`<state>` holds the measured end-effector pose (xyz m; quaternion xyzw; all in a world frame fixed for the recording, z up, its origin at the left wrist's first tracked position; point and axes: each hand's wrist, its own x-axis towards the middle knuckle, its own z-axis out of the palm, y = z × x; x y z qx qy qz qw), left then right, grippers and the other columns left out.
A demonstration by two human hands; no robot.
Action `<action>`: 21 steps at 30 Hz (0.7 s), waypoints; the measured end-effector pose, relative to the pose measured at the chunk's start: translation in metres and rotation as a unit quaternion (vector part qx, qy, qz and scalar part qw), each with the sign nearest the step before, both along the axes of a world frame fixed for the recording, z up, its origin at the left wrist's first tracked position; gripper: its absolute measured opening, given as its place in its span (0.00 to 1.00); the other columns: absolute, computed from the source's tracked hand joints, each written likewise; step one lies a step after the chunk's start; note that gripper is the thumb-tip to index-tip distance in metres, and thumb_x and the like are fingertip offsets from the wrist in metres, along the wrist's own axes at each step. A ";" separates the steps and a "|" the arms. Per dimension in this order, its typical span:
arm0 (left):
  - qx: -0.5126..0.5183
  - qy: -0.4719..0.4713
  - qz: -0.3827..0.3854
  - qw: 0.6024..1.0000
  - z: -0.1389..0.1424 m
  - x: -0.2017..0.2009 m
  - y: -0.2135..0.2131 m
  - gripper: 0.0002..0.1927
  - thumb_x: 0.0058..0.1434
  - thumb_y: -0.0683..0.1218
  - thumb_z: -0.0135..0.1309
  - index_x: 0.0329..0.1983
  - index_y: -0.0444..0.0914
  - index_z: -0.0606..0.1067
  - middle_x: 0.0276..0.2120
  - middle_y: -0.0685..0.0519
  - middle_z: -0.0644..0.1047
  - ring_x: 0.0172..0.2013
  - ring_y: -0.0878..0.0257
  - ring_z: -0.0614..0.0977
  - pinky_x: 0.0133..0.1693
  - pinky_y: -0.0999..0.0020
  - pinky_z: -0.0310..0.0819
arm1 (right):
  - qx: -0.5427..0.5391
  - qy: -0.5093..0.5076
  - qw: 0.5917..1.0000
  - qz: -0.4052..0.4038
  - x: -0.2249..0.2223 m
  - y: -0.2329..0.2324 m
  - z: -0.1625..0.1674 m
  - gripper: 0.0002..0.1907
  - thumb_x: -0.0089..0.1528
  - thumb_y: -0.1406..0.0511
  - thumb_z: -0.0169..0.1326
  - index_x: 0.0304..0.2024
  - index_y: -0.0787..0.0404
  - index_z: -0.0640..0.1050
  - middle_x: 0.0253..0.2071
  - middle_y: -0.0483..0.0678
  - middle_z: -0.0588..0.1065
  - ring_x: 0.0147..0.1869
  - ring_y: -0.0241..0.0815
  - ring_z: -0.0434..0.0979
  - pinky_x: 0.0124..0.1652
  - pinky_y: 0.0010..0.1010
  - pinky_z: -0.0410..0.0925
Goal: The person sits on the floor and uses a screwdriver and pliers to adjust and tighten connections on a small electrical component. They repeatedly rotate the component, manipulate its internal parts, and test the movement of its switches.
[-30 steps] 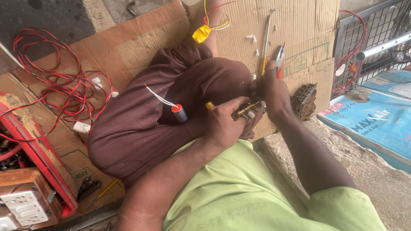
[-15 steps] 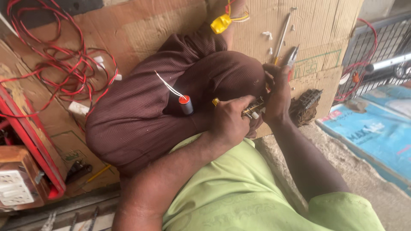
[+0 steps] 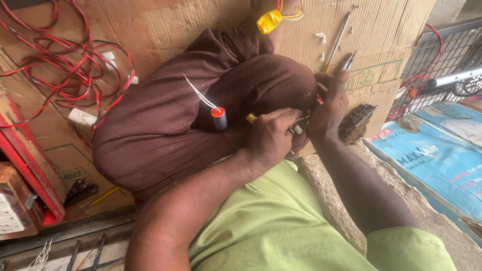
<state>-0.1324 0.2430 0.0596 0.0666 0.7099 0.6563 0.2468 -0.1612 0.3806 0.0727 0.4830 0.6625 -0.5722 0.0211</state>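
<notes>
The left hand [image 3: 271, 138] pinches a yellow-handled screwdriver [image 3: 251, 118], its fingers curled tight, the tip aimed at a small metal part [image 3: 301, 123] over the lap of the brown trousers [image 3: 165, 120]. The right hand [image 3: 329, 108] closes around that part — pliers [image 3: 346, 61] jut from its grip. A small grey capacitor [image 3: 219, 118] rests on the trousers just beside the screwdriver.

Tangled red wires [image 3: 65, 75] lie on cardboard [image 3: 165, 25] near a yellow plug [image 3: 268, 20].
</notes>
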 end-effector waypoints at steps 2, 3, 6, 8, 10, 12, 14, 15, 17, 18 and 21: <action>0.000 -0.002 0.000 1.000 -0.001 0.000 -0.001 0.16 0.53 0.31 0.53 0.46 0.31 0.77 0.42 0.40 0.81 0.44 0.46 0.85 0.46 0.59 0.83 | 0.014 0.002 1.000 -0.001 0.000 -0.002 0.000 0.40 0.66 0.36 0.40 0.48 0.66 0.79 0.47 0.52 0.78 0.55 0.47 0.77 0.53 0.37 0.71; -0.003 -0.006 -0.003 1.000 -0.001 -0.001 -0.001 0.16 0.54 0.31 0.52 0.46 0.31 0.77 0.42 0.41 0.82 0.44 0.46 0.85 0.45 0.60 0.83 | 0.021 0.002 1.000 -0.001 -0.001 -0.003 0.000 0.40 0.66 0.37 0.40 0.48 0.66 0.79 0.47 0.52 0.78 0.55 0.47 0.77 0.54 0.37 0.71; -0.009 -0.010 -0.008 1.000 -0.002 0.000 -0.001 0.17 0.54 0.30 0.51 0.47 0.31 0.78 0.42 0.42 0.82 0.42 0.48 0.86 0.44 0.60 0.83 | 0.038 0.002 0.999 0.008 0.000 -0.007 0.002 0.40 0.67 0.37 0.37 0.48 0.65 0.79 0.48 0.52 0.79 0.56 0.47 0.79 0.54 0.36 0.71; -0.009 0.006 -0.003 1.000 -0.003 0.000 -0.001 0.18 0.53 0.30 0.49 0.48 0.31 0.78 0.42 0.42 0.82 0.43 0.48 0.86 0.45 0.61 0.83 | 0.044 0.011 0.999 0.004 0.000 -0.010 0.003 0.40 0.68 0.38 0.36 0.48 0.66 0.80 0.48 0.53 0.78 0.57 0.47 0.79 0.54 0.36 0.71; -0.011 0.000 -0.011 1.000 -0.004 0.001 -0.002 0.18 0.54 0.30 0.49 0.48 0.31 0.77 0.42 0.42 0.82 0.42 0.48 0.86 0.45 0.61 0.83 | 0.051 0.018 0.999 0.004 -0.001 -0.014 0.004 0.40 0.69 0.39 0.36 0.48 0.67 0.80 0.48 0.54 0.78 0.56 0.48 0.79 0.55 0.37 0.71; -0.004 -0.008 -0.009 1.000 -0.004 0.002 -0.003 0.18 0.54 0.29 0.49 0.48 0.31 0.77 0.43 0.42 0.82 0.43 0.48 0.86 0.45 0.61 0.83 | 0.064 0.019 0.998 0.005 -0.001 -0.017 0.005 0.40 0.69 0.39 0.35 0.49 0.67 0.79 0.48 0.55 0.79 0.56 0.49 0.79 0.55 0.37 0.71; 0.012 -0.010 0.006 1.000 -0.005 0.003 -0.004 0.18 0.54 0.30 0.50 0.48 0.31 0.78 0.44 0.41 0.81 0.44 0.48 0.86 0.46 0.61 0.84 | 0.050 0.023 0.998 -0.014 -0.004 -0.019 0.007 0.39 0.70 0.40 0.36 0.49 0.68 0.79 0.49 0.56 0.79 0.57 0.49 0.78 0.56 0.37 0.71; 0.008 0.004 0.007 1.000 -0.005 0.003 -0.003 0.18 0.53 0.30 0.50 0.48 0.31 0.78 0.44 0.41 0.81 0.44 0.47 0.85 0.46 0.61 0.83 | 0.040 0.028 0.999 -0.021 -0.005 -0.019 0.007 0.38 0.70 0.41 0.36 0.49 0.69 0.78 0.49 0.56 0.78 0.57 0.49 0.78 0.56 0.37 0.71; -0.004 0.028 0.012 1.000 -0.007 0.002 -0.003 0.19 0.53 0.30 0.52 0.48 0.31 0.78 0.44 0.41 0.81 0.45 0.47 0.85 0.47 0.60 0.83 | 0.037 0.026 0.999 -0.012 -0.008 -0.020 0.008 0.37 0.70 0.42 0.36 0.50 0.68 0.78 0.49 0.55 0.78 0.57 0.48 0.78 0.55 0.37 0.71; -0.003 0.012 0.008 1.000 -0.007 0.002 -0.003 0.19 0.53 0.30 0.51 0.48 0.31 0.78 0.44 0.41 0.81 0.45 0.47 0.85 0.47 0.61 0.83 | 0.035 0.020 0.999 -0.007 -0.009 -0.020 0.008 0.37 0.70 0.42 0.36 0.50 0.68 0.78 0.50 0.55 0.78 0.57 0.48 0.78 0.55 0.36 0.71; 0.003 -0.006 -0.001 1.000 -0.009 0.001 -0.003 0.19 0.53 0.29 0.51 0.49 0.31 0.78 0.45 0.42 0.82 0.45 0.48 0.85 0.47 0.61 0.83 | 0.000 0.022 0.999 -0.030 -0.012 -0.020 0.008 0.33 0.71 0.44 0.38 0.50 0.67 0.77 0.48 0.54 0.78 0.55 0.47 0.77 0.53 0.37 0.73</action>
